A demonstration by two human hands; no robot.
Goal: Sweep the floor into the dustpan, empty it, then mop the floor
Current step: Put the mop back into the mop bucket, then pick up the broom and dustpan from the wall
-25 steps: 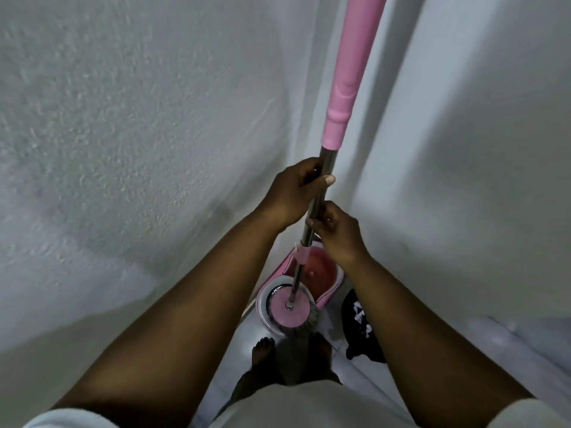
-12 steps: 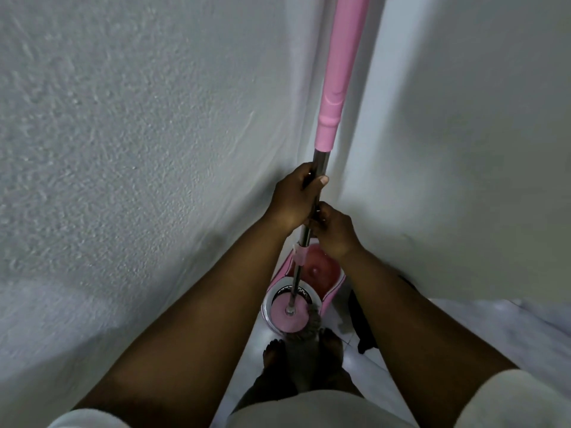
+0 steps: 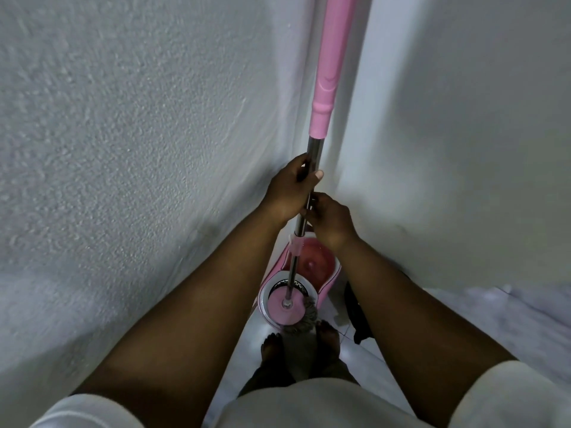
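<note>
Both hands hold the mop's bare steel shaft, one stacked above the other: the left hand point(image 3: 293, 189) wraps the pole with fingers curled round it and the thumb laid across the near side, while the right hand point(image 3: 332, 219) sits just below and to the right, its fingertips pinching the same shaft. From that double grip the mop pole point(image 3: 312, 168) runs almost straight up and down, its pink handle sleeve point(image 3: 329, 69) rising out of the top of the view and the steel length dropping past a small pink collar point(image 3: 295, 242) to the round pink mop head point(image 3: 285, 307), which sits in the spinner basket at the near end of the pink mop bucket point(image 3: 327, 287). Grey mop strands point(image 3: 309, 316) spill over the basket's near rim, just beyond the person's bare feet point(image 3: 272, 350). The bucket stands on the pale floor point(image 3: 494, 322) in a narrow corner between a textured wall point(image 3: 123, 149) on the left and a smooth wall point(image 3: 463, 134) on the right, with a dark object point(image 3: 355, 310) beside it. The head lies directly below the grip, so any lift or press, it seems, must follow the pole's long axis; the left hand is the higher.
</note>
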